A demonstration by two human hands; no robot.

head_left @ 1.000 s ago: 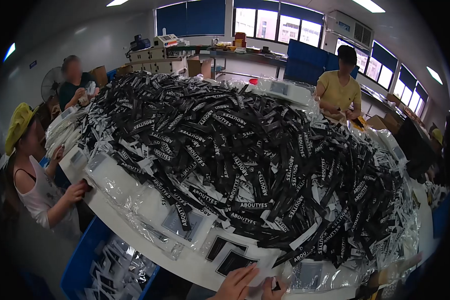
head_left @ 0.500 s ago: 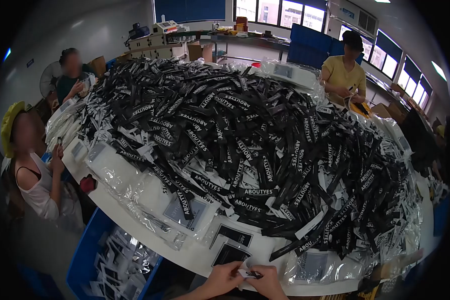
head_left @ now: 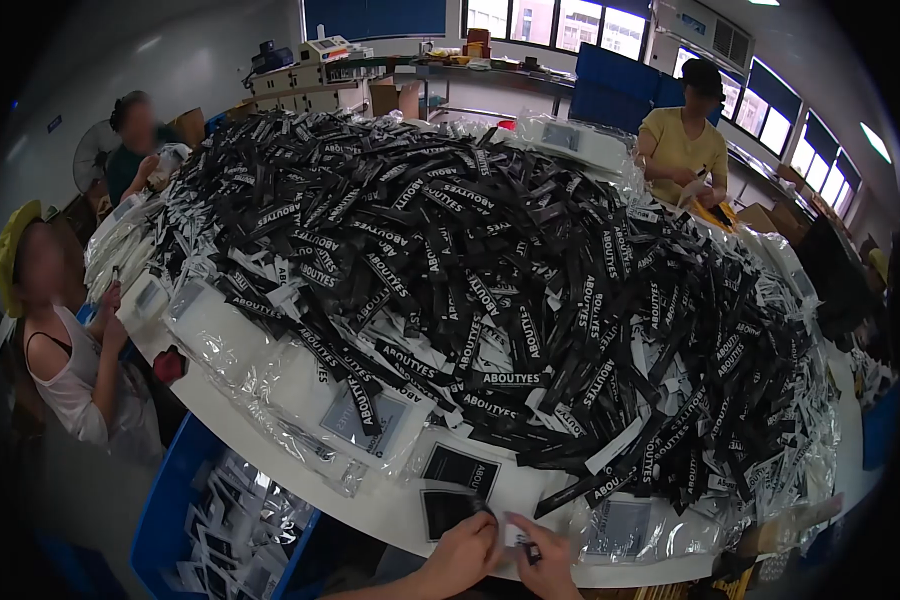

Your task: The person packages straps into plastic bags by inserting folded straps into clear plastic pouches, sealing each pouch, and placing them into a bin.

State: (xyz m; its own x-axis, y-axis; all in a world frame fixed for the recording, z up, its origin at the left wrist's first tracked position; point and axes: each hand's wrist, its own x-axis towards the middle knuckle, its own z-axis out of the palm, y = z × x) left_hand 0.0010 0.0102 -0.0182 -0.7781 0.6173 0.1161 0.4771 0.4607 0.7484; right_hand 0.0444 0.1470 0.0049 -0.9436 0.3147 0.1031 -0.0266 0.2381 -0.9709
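My left hand [head_left: 467,550] is closed, fingers pinched on a dark strip [head_left: 462,504] that curls up over them, partly blurred. Close beside it, my right hand [head_left: 547,570] grips a small white label with black print [head_left: 517,537] between thumb and fingers. Whether the two pieces are joined is hidden by my fingers. Just beyond my hands, flat black packets [head_left: 460,468] marked ABOUTYES lie on the white table [head_left: 395,515]. A large heap of black ABOUTYES strips [head_left: 480,290] rises behind them.
Clear plastic bags [head_left: 355,425] line the table's near edge, with another bag [head_left: 618,528] at my right. A blue bin [head_left: 165,510] full of small packets stands at lower left. Two people sit at left; one in a yellow top [head_left: 685,145] works across the heap.
My hands have moved slightly right and apart. The white piece that curled up between them now shows flat at my right fingers, and a dark strip shows over my left. The view shifted slightly.
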